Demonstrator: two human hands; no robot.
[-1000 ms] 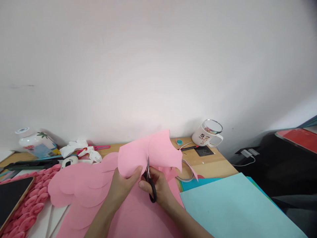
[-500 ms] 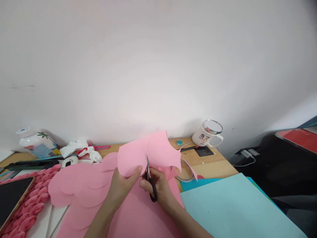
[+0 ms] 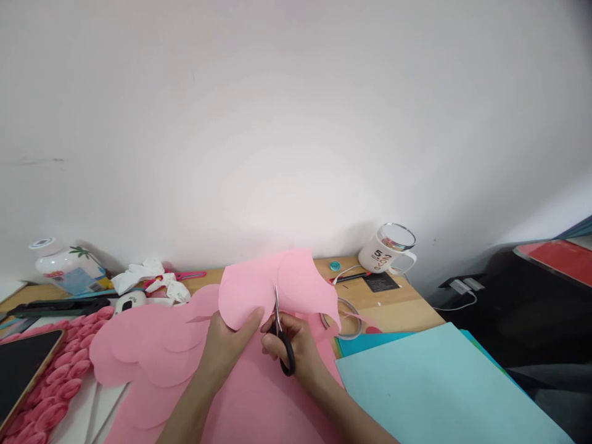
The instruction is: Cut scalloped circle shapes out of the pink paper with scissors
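Note:
My left hand (image 3: pixel 229 345) pinches the lower edge of a raised pink paper sheet (image 3: pixel 277 287), thumb on top. Just to its right, my right hand (image 3: pixel 296 348) grips black-handled scissors (image 3: pixel 281 336), whose blades point up into the sheet along a curved cut. Under both hands lies a pile of pink cut paper shapes (image 3: pixel 152 351) on the wooden desk (image 3: pixel 402 305).
A light blue paper sheet (image 3: pixel 430 388) lies at the right. A white mug (image 3: pixel 386 250) stands at the back by the wall. At the left are pink paper roses (image 3: pixel 60 370), a dark tablet (image 3: pixel 21 367), a white jar (image 3: pixel 65 268) and crumpled white paper (image 3: pixel 143 277).
The raised pink sheet has turned and dropped slightly, and the cut runs a bit further along its curve. Both hands stay in nearly the same place.

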